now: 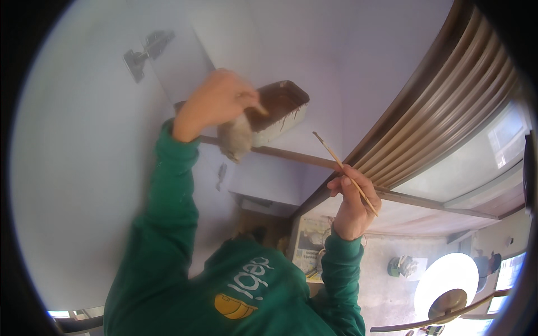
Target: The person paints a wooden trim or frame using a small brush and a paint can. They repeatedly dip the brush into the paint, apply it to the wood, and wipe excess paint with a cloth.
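Note:
My left hand [218,101] is closed and slightly blurred. A whitish, crumpled rag [235,137] hangs from beneath it, and its fingertips reach over a rectangular pale container [280,124]. Dark brown paint coats the container's inside and drips down its outer wall. Between the fingers and thumb of my right hand [354,207] is a thin paintbrush [332,152] with a light wooden handle. Its dark tip points up and left, away from the container.
The container stands by a brown-edged shelf [294,155]. Ribbed brown wood moulding [431,106] curves along the right. A pale door [84,168] with a metal hinge [147,53] fills the left. Lower right, a tin [399,266] and a bright round lamp [448,280] show below.

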A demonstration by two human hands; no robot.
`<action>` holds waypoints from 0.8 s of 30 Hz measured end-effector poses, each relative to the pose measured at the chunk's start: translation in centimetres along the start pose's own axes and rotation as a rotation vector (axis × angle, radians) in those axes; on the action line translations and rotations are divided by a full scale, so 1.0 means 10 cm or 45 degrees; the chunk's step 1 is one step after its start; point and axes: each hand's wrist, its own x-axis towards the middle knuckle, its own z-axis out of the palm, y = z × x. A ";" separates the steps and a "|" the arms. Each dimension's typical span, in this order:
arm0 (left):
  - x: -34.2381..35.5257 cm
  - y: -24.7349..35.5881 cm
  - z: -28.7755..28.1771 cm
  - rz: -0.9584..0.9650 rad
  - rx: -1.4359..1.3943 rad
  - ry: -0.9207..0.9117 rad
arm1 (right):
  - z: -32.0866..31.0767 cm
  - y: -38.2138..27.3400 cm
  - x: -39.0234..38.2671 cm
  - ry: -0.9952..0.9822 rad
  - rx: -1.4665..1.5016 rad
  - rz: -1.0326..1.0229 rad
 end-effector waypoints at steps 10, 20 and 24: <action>0.11 0.00 0.03 -0.027 0.148 -0.060 | 0.00 -0.01 -0.02 0.003 -0.011 -0.014; 0.16 -0.13 0.11 0.231 0.299 0.047 | 0.05 -0.01 -0.01 0.005 -0.021 -0.010; 0.02 0.07 -0.08 0.016 0.094 -0.110 | -0.03 0.02 -0.03 0.035 -0.025 0.000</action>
